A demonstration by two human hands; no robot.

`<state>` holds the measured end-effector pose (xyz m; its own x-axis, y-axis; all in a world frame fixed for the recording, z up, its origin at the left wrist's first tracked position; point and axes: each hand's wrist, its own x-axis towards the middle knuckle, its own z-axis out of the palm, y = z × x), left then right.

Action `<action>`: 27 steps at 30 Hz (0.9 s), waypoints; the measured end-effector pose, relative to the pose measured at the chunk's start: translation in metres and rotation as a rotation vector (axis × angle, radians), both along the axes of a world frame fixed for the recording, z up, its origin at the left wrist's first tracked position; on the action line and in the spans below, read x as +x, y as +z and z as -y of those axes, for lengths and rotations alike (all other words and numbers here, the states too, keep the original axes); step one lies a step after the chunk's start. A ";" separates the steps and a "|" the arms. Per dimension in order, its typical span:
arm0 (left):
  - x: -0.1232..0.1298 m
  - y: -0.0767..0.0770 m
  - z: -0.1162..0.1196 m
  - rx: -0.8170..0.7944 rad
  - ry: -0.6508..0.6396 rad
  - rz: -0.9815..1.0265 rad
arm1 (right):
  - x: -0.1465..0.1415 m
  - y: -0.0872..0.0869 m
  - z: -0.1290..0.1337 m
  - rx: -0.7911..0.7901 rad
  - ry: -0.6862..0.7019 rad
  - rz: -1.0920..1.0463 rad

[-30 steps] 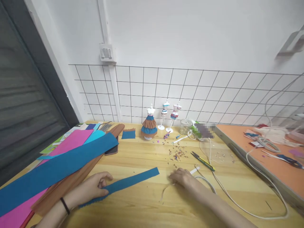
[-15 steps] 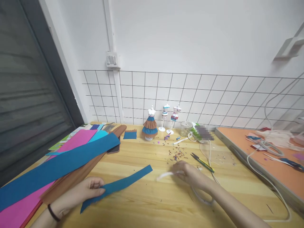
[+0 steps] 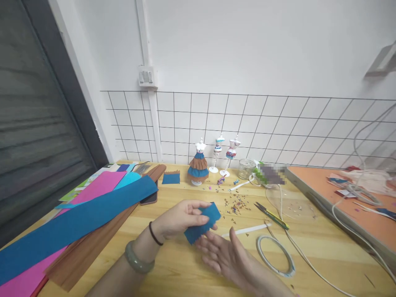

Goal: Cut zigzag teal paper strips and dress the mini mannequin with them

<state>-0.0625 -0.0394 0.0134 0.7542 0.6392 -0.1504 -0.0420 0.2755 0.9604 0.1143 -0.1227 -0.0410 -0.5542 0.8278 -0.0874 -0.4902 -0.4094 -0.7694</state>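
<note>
In the middle of the table, my left hand pinches a blue fabric strip, now bunched or folded small between thumb and fingers. My right hand is palm up with its fingers spread, its fingertips at the strip's lower edge. A white strip lies just beyond my right hand, and a roll of tape lies to its right. Yellow-handled snips rest behind the roll. Farther back stands a small dress form in a blue and brown ruffled skirt.
Long blue, pink and brown fabric pieces cover the left side, partly over a phone. Two small mannequins, a glass jar and scattered scraps are at the back. A white cable crosses the right side.
My left hand has moved right and raised the blue strip, which is no longer stretched along the table. My right hand has let go of the white strip and come to the blue one.
</note>
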 end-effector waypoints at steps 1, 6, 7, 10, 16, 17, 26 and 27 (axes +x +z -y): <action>0.007 0.000 0.001 0.017 -0.020 0.012 | -0.001 0.001 -0.005 -0.016 -0.079 -0.085; 0.018 -0.014 -0.004 -0.019 -0.213 0.077 | 0.020 0.017 -0.034 -0.034 -0.400 -0.252; 0.017 -0.019 -0.007 -0.030 -0.213 0.063 | 0.027 0.020 -0.039 -0.044 -0.444 -0.263; 0.016 -0.038 -0.018 -0.073 -0.174 0.016 | 0.042 0.020 -0.051 -0.061 -0.582 -0.147; 0.009 -0.068 -0.032 -0.135 -0.006 -0.025 | 0.052 -0.001 -0.077 -0.072 -0.777 0.171; 0.007 -0.071 -0.032 -0.151 0.019 -0.029 | 0.053 -0.003 -0.082 -0.072 -0.782 0.188; 0.000 -0.087 -0.035 -0.187 0.279 -0.006 | 0.043 -0.006 -0.119 -0.004 -0.763 0.396; -0.001 -0.088 -0.037 -0.189 0.308 0.001 | 0.041 -0.006 -0.120 0.000 -0.745 0.431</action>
